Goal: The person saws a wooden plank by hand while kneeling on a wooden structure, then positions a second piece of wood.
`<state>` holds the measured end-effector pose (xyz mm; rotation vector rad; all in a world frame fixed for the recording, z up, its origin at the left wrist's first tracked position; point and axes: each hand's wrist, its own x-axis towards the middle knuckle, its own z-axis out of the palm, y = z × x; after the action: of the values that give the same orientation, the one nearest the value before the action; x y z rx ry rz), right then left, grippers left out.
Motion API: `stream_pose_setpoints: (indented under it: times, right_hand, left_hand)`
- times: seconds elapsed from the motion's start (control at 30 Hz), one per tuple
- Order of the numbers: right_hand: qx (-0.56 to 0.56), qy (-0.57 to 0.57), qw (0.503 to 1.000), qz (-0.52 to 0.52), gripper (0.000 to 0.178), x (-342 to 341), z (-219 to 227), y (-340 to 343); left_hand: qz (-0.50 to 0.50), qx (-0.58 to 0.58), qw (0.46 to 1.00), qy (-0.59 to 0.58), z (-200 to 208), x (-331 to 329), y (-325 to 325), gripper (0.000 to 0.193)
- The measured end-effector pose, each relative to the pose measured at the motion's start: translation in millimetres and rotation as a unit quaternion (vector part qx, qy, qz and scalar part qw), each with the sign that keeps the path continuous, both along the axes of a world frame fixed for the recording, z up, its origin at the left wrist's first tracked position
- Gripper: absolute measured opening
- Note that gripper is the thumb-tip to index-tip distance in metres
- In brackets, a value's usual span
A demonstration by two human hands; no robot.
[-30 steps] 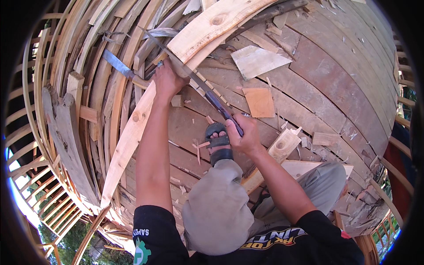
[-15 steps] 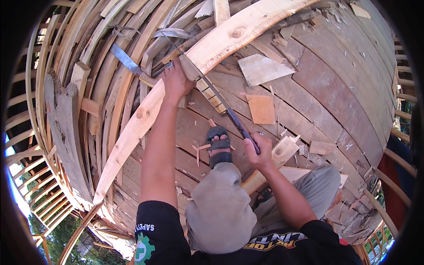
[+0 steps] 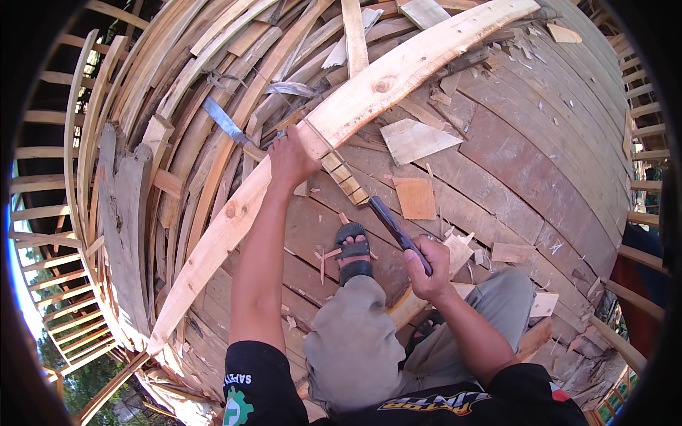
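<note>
A long curved light-wood plank (image 3: 369, 92) runs diagonally from the lower left to the upper right. My left hand (image 3: 290, 162) grips it near its middle, fingers over the far edge. In my right hand (image 3: 428, 268) is the dark handle of a handsaw (image 3: 390, 224). Its thin blade, seen nearly edge-on, meets the plank just right of my left hand. Below the blade is a pale wood strip (image 3: 344, 177) with dark crosswise lines. Just beyond my left hand lies a machete (image 3: 224, 118), its wooden handle partly behind the plank.
Stacked timbers (image 3: 206, 142) and a weathered grey board (image 3: 125, 213) fill the left side. On the plank floor (image 3: 526, 163) lie a pale offcut (image 3: 418, 140), a square orange-toned piece (image 3: 414, 198) and wood chips. My sandalled foot (image 3: 352, 248) rests below the saw.
My right hand has drawn the saw back toward me, down and to the right, so less blade shows beyond the plank. My left hand keeps its hold. The whole view has shifted slightly.
</note>
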<state>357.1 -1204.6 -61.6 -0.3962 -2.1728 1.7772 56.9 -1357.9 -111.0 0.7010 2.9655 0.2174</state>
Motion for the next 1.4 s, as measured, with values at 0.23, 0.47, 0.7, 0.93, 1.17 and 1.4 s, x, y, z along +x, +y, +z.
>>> stream_pose_setpoints:
  times: [0.23, 0.47, 0.7, 0.93, 1.17, 1.4]
  right_hand:
    - [0.043, -0.021, 0.999, -0.018, 0.019, 1.4, 2.2, 8.4]
    - [0.145, 0.099, 0.984, -0.014, 0.022, -8.3, 47.8, 52.1]
    - [0.24, 0.071, 0.967, -0.035, 0.026, -100.4, 117.4, 87.4]
    - [0.054, 0.079, 0.995, 0.022, 0.029, -51.1, 137.8, 63.3]
    - [-0.077, 0.069, 0.994, 0.035, 0.028, 24.9, 122.8, 38.2]
    - [0.004, 0.032, 0.999, 0.024, 0.028, 58.4, 135.8, 18.3]
  left_hand:
    - [-0.008, 0.022, 0.999, 0.033, 46.9, 18.3, 7.6, 0.075]
    - [-0.005, -0.005, 0.999, 0.032, 100.7, 45.6, 17.2, 0.07]
    - [-0.005, -0.052, 0.998, -0.024, 130.1, 79.6, 33.5, 0.073]
    - [-0.018, 0.007, 0.992, -0.127, 132.7, 90.3, -3.5, 0.071]
    - [-0.037, -0.01, 0.993, -0.114, 161.7, 69.6, -15.7, 0.069]
    - [0.006, -0.012, 0.997, -0.076, 181.4, 38.5, -23.1, 0.068]
